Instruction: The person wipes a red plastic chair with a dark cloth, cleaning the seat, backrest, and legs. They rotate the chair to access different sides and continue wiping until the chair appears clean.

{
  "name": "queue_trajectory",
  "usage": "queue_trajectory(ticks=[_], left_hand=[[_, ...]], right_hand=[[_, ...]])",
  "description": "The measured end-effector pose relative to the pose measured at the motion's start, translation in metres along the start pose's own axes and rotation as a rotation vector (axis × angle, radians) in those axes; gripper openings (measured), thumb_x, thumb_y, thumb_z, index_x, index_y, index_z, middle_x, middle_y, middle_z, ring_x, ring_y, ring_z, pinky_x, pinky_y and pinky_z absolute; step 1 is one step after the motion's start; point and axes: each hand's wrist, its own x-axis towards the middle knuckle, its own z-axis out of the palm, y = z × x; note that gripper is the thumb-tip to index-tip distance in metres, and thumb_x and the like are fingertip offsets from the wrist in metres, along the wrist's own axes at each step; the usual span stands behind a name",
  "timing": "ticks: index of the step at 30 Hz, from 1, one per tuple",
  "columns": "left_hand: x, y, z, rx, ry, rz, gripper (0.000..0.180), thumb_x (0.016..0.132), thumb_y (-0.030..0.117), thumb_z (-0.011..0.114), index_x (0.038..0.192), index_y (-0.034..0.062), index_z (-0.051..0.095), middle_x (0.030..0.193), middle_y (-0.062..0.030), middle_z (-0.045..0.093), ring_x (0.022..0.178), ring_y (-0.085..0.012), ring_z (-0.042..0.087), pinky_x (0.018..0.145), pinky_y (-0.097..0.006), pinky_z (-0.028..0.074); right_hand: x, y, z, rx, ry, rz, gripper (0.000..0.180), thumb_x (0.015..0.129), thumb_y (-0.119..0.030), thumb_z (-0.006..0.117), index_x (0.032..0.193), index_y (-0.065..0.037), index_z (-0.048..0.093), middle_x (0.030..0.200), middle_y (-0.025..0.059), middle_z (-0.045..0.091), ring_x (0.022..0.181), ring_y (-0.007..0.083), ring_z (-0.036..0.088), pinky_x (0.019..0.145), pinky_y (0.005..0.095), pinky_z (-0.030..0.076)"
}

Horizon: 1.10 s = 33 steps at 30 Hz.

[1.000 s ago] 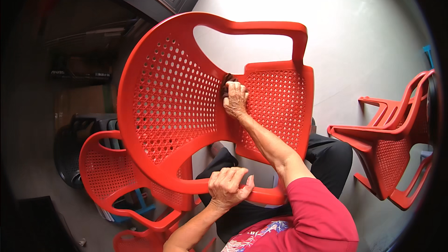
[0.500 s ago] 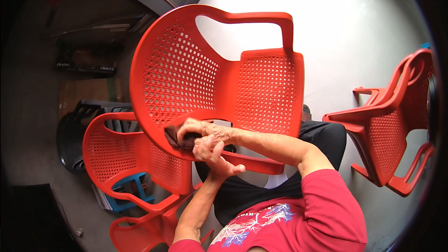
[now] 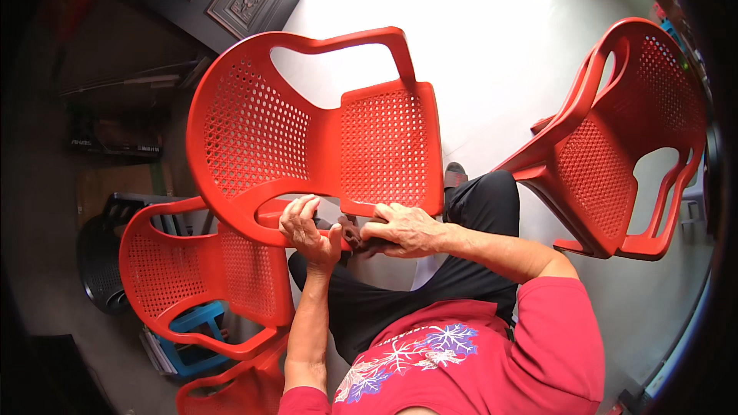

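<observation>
A red plastic armchair (image 3: 384,150) with a perforated back and seat stands tilted in front of me, its back to the left. My right hand (image 3: 407,230) is closed on a dark brown cloth (image 3: 355,237), pressed against the chair's near armrest. My left hand (image 3: 310,234) rests against the same armrest, left of the cloth, its fingers stretched out and thumb apart. Part of the armrest is hidden behind both hands and the cloth.
More red chairs stand at the left (image 3: 169,269) and the right (image 3: 596,177). A blue stool (image 3: 196,330) sits under the left one, with a black chair (image 3: 104,269) beyond. Dark carved furniture (image 3: 246,0) is at the upper left. My knees are below the armchair.
My right hand has moved the cloth rightward along the near armrest, away from the chair's back. My left hand has opened out and shifted left. The view has shifted, too.
</observation>
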Motion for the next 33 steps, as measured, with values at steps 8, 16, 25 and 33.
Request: queue_trajectory(ticks=[8, 16, 25, 33], left_hand=[[0.001, 0.000, 0.001, 0.050, -0.107, 0.040, 0.017, 0.077, 0.023, 0.068, 0.083, 0.0095, 0.060, 0.090, -0.0054, 0.060, 0.091, -0.0280, 0.055, 0.081, -0.042, 0.040], [0.008, 0.024, -0.016, -0.021, -0.041, 0.032, 0.016, 0.073, 0.009, 0.069, 0.084, 0.0077, 0.058, 0.095, -0.0096, 0.055, 0.096, -0.0291, 0.050, 0.088, -0.042, 0.036], [-0.074, 0.032, -0.048, -0.844, -0.361, -1.138, 0.013, 0.088, 0.009, 0.059, 0.092, 0.0055, 0.047, 0.088, -0.0087, 0.057, 0.070, -0.0154, 0.057, 0.065, -0.025, 0.048], [-0.027, 0.073, -0.038, -1.290, -0.403, -1.541, 0.019, 0.094, 0.019, 0.052, 0.104, 0.0028, 0.048, 0.093, -0.0121, 0.064, 0.080, -0.0227, 0.065, 0.066, -0.035, 0.054]], right_hand=[[-0.075, 0.020, 0.028, 0.343, 0.180, -0.016, 0.039, 0.059, -0.001, 0.066, 0.092, -0.019, 0.060, 0.124, 0.0149, 0.044, 0.112, 0.0329, 0.040, 0.096, 0.0449, 0.032], [-0.074, 0.093, 0.058, 0.493, 0.188, 0.425, 0.025, 0.064, 0.001, 0.054, 0.088, -0.008, 0.057, 0.093, 0.0101, 0.054, 0.101, 0.0301, 0.047, 0.090, 0.0402, 0.040], [0.090, 0.159, -0.109, -0.243, 0.913, 0.369, 0.030, 0.067, -0.001, 0.055, 0.095, -0.011, 0.055, 0.097, 0.0133, 0.048, 0.090, 0.0309, 0.048, 0.082, 0.0416, 0.043], [0.193, 0.208, -0.183, -0.727, 0.329, 0.670, 0.066, 0.059, -0.034, 0.082, 0.118, -0.024, 0.055, 0.117, 0.0107, 0.049, 0.112, 0.0332, 0.045, 0.088, 0.0506, 0.044]])
